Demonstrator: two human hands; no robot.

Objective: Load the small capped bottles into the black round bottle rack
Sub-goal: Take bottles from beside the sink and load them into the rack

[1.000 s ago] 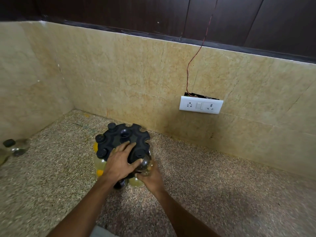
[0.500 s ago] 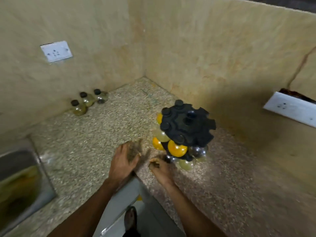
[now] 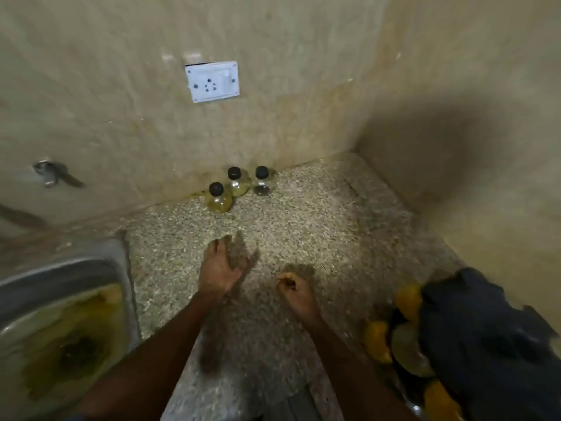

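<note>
- Left hand (image 3: 220, 267) hovers over the worktop (image 3: 303, 226), grip loose, holding nothing.
- Right hand (image 3: 296, 291) loosely curled, empty.
- Three capped bottles (image 3: 235, 188) stand by the wall.
- Black rack (image 3: 479, 338) sits far right, blurred.

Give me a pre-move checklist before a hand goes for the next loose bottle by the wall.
1. Left hand free: ok, open, holds nothing.
2. Right hand free: ok, fingers loosely curled, nothing in them.
3. Three capped bottles upright against the wall: ok.
4. Countertop between hands and bottles unobstructed: ok.
5. Black round bottle rack has an empty slot: cannot tell, blurred and cut off at the frame edge.
</note>
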